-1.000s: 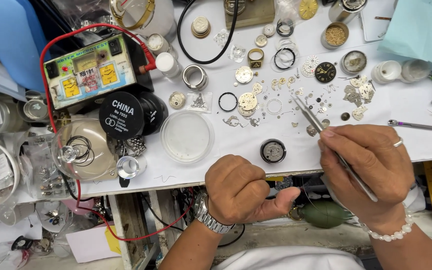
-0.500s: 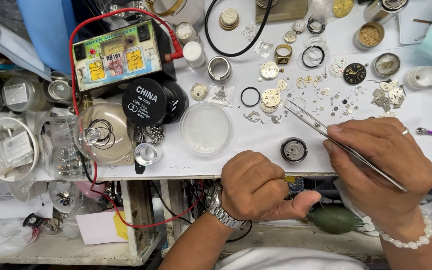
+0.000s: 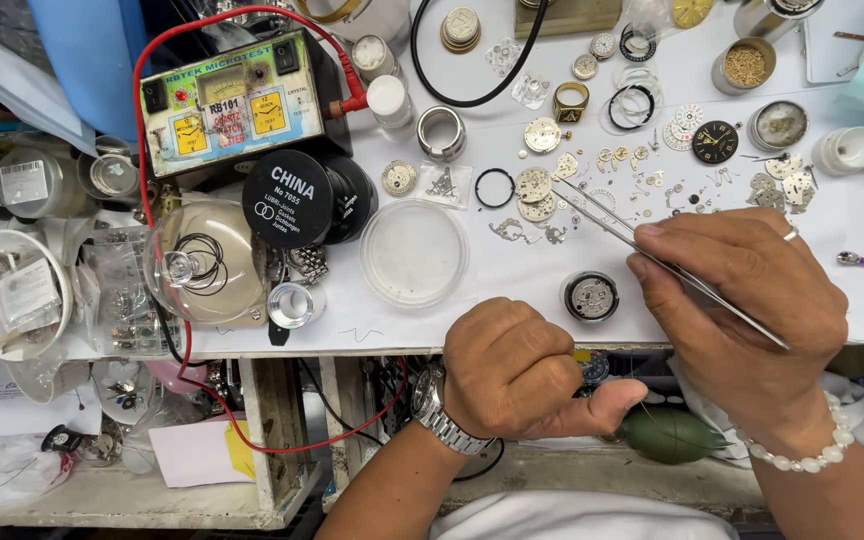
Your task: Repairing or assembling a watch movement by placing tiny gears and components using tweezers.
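My right hand (image 3: pixel 752 320) holds thin metal tweezers (image 3: pixel 612 225), their tips lying over small brass gears and plates (image 3: pixel 537 195) on the white bench. A round watch movement in its case (image 3: pixel 590 297) sits just left of that hand, near the bench's front edge. Below the edge, my left hand (image 3: pixel 522 375) is a closed fist with the thumb stretched right toward a green rubber blower (image 3: pixel 672 433). I cannot tell if the fist holds anything. A metal watch is on that wrist, a bead bracelet on the right one.
A clear round dish (image 3: pixel 414 252) lies at mid-bench. Behind it are black round tins (image 3: pixel 297 200), a tester box with red wires (image 3: pixel 232 105), a glass dome (image 3: pixel 207 262), a black watch dial (image 3: pixel 715 141), small cups and several loose watch parts. Clutter fills the left side.
The view has shifted, so the bench sits further right and lower in frame. Both hands keep nearly the same pose, with the tweezers still pointing at the loose parts.
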